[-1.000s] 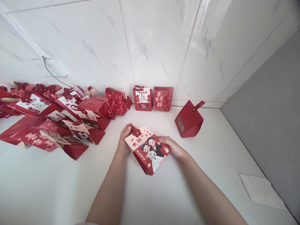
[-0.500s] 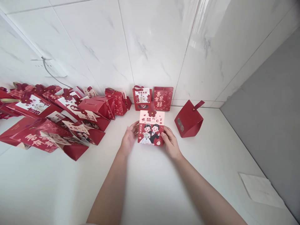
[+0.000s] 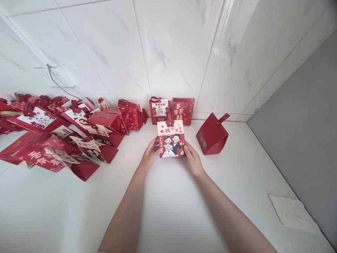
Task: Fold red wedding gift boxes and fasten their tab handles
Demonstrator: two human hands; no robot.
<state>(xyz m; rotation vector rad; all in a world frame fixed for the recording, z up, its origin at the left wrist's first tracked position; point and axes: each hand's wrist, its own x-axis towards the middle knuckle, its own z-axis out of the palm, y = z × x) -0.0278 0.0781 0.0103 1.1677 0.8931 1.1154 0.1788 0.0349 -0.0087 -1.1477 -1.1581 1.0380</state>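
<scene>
A red gift box [image 3: 171, 144] with a pink top band, a dark red flower and a cartoon couple faces me near the middle of the white table. My left hand [image 3: 152, 151] grips its left edge, thumb on the front. Around the right edge are the fingers of my right hand [image 3: 192, 156], its thumb also on the front. Behind it, against the wall, stand a red box with a white card [image 3: 160, 108] and a red patterned box [image 3: 184, 109]. To the right stands a plain red box [image 3: 212, 135] with a ribbon loop.
Many red boxes [image 3: 105, 121] crowd the left side of the table [image 3: 168, 211]. A cable [image 3: 59, 83] hangs from a socket on the tiled wall [image 3: 168, 52]. A pale flat sheet [image 3: 293, 213] lies at the right edge beside a grey surface.
My left hand has closed onto the box's left edge, where it was beside it and blurred. The held box has shifted slightly up and tilted.
</scene>
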